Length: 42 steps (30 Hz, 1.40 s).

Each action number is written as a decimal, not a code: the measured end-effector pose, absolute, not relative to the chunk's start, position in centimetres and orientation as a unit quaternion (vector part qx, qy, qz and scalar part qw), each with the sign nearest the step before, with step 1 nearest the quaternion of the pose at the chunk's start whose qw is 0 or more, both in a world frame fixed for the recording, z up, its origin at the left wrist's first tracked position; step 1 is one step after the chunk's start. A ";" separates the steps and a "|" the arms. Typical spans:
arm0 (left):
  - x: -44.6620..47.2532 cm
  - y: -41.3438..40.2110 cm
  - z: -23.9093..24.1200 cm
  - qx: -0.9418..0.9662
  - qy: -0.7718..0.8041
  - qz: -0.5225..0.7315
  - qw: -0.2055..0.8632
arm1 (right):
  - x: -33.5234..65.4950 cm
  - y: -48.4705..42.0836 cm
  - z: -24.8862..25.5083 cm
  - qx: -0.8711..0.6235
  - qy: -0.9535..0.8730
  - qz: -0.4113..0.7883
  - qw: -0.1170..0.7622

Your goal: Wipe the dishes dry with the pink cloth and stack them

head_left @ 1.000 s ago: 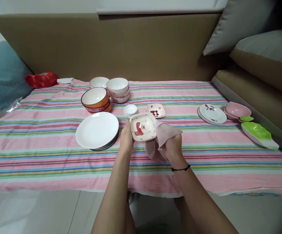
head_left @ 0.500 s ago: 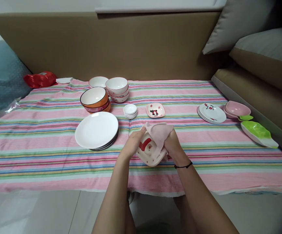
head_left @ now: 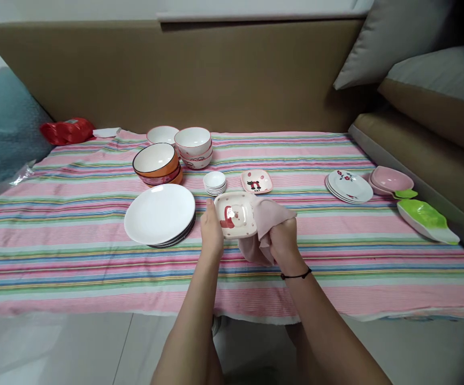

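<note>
A small square dish with a bear in a red scarf painted inside is held up over the striped cloth, tilted towards me. My left hand grips its left edge, thumb at the rim. A pale pink cleaning cloth covers the dish's right edge and hangs below it. My right hand is closed around that cloth and the dish's right side; its fingertips are hidden. Just beyond lies a similar square dish with a cat picture, beside a stack of small white saucers.
To the left stand stacked white plates, orange-rimmed bowls and white bowls. At right are floral plates, pink bowls and a green leaf-shaped dish. A brown sofa back rises behind.
The bear dish has turned and risen away from me, its picture now more upright. The cloth has shifted from its top to its right edge, and my left hand moved down its left side.
</note>
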<state>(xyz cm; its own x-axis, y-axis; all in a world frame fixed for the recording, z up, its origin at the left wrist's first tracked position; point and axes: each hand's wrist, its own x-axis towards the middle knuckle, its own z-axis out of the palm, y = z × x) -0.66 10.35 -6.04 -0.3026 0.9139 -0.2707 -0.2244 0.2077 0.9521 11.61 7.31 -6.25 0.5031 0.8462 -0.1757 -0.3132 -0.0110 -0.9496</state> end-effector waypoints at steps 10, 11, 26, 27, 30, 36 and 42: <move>0.3 10.5 -5.9 0.190 0.462 0.629 0.596 | 11.7 7.2 -8.0 -0.560 -0.220 0.432 0.672; 0.2 10.5 -5.9 0.195 0.455 0.621 0.607 | 11.9 7.3 -7.8 -0.554 -0.212 0.432 0.679; -0.7 9.7 -5.9 0.390 0.503 0.453 0.624 | 13.4 7.9 -6.7 -0.566 -0.309 0.387 0.659; -0.6 9.7 -5.9 0.379 0.498 0.468 0.624 | 13.6 8.1 -7.1 -0.565 -0.310 0.369 0.670; -0.2 9.9 -6.0 0.317 0.484 0.525 0.624 | 14.1 8.6 -7.7 -0.549 -0.300 0.343 0.701; -0.3 10.6 -6.1 0.234 0.461 0.596 0.615 | 13.1 7.9 -6.8 -0.547 -0.296 0.356 0.698; -1.0 10.4 -6.1 0.334 0.487 0.530 0.609 | 13.5 8.1 -7.0 -0.545 -0.317 0.351 0.692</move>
<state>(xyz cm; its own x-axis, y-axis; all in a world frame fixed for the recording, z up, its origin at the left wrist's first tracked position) -0.96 10.36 -6.07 -0.0348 0.9705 -0.2387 -0.3194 0.2155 0.9228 13.54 8.07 -7.04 0.5528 0.8314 0.0566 -0.1403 0.1598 -0.9771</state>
